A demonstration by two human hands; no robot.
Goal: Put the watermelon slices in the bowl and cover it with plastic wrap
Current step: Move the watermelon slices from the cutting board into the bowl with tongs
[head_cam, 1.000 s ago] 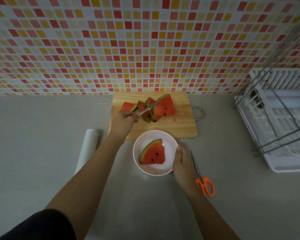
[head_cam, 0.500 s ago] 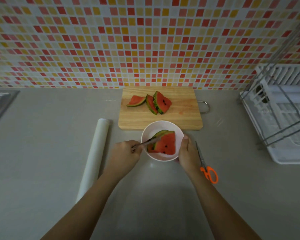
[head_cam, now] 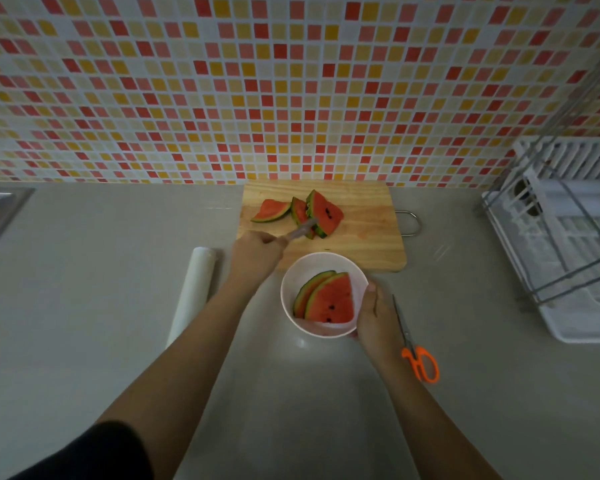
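Two watermelon slices lie overlapped in the white bowl, each a red wedge with a thin green rind along its curved edge and a few dark seeds in the flesh. The bowl sits on the grey counter just in front of the wooden cutting board. On the board, three more slices remain: one lies flat at the left, and two lean together at the right, the nearer showing two seeds. The left hand is closed around the handle of a metal utensil, whose tip touches the leaning slices. The right hand grips the right side of the bowl, thumb at the rim. A roll of plastic wrap lies on the counter left of the left forearm, and orange-handled scissors lie just right of the right hand. A white dish rack stands at the far right.
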